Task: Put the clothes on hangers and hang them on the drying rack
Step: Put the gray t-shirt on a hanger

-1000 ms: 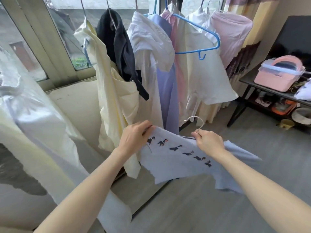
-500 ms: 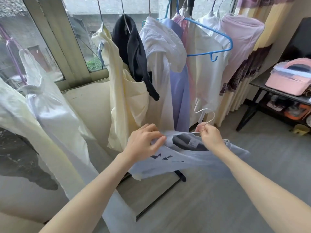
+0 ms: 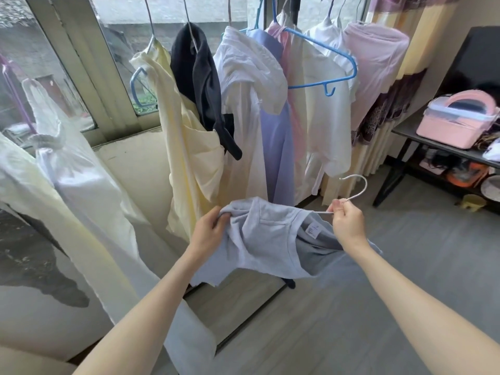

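My left hand (image 3: 209,234) grips the shirt's (image 3: 259,247) bunched shoulder. My right hand (image 3: 347,221) pinches the hanger (image 3: 354,189) at the neck opening, below the hung clothes (image 3: 251,104). The collar label (image 3: 312,230) is unreadable.

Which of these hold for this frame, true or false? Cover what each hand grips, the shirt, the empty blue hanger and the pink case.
1. The right hand pinches a white hanger. True.
2. The left hand hangs idle. False: its grip bunches the light blue shirt.
3. The shirt already hangs on the rack. False: both hands hold it below the hung clothes.
4. An empty blue hanger hangs among the clothes. True.
5. The pink case lies on the floor. False: it sits on the dark table.
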Motion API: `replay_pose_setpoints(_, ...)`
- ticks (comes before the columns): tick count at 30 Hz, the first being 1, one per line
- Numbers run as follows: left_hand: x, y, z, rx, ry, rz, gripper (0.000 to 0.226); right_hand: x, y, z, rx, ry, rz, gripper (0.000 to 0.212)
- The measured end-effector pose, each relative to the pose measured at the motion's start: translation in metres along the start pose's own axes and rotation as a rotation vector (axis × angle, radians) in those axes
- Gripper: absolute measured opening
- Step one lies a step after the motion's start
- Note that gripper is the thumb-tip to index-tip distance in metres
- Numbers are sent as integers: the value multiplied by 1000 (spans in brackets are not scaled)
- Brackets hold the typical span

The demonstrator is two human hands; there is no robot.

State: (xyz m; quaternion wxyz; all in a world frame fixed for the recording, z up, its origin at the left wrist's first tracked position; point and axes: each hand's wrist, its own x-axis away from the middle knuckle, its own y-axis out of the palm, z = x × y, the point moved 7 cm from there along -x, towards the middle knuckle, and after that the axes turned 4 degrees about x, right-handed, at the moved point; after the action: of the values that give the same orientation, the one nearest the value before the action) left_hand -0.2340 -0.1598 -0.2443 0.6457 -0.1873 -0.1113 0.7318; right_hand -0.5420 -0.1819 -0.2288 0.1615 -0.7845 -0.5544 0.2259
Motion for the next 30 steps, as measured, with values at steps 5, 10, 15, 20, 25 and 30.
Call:
replay_pose_setpoints(5, 2, -22, 9, 0, -13, 207, 21, 3, -4, 10, 144, -46, -22, 29)
replay_pose_setpoints(10, 2, -42, -20, -118, -322, 337, 31, 6, -10, 4, -9, -27, 23, 27)
replay_pose_setpoints(15, 2, -53, -22, -10, -389, 398, 33, 7, -1, -3, 121, -63, -9, 28)
replay_pose_setpoints(20, -2, -61, -12, -9, -351, 450, 30, 12, 13, -30, 300, -234, -92, 26)
replay_pose_setpoints(25, -9, -69, 5, 52, -267, 570, 28, -1, 9, -24, 109, -89, -38, 28)
replay_pose_setpoints(30, -22, -63, 22, 20, -215, 534, 29, 11, 41, -52, 542, -449, -156, 48)
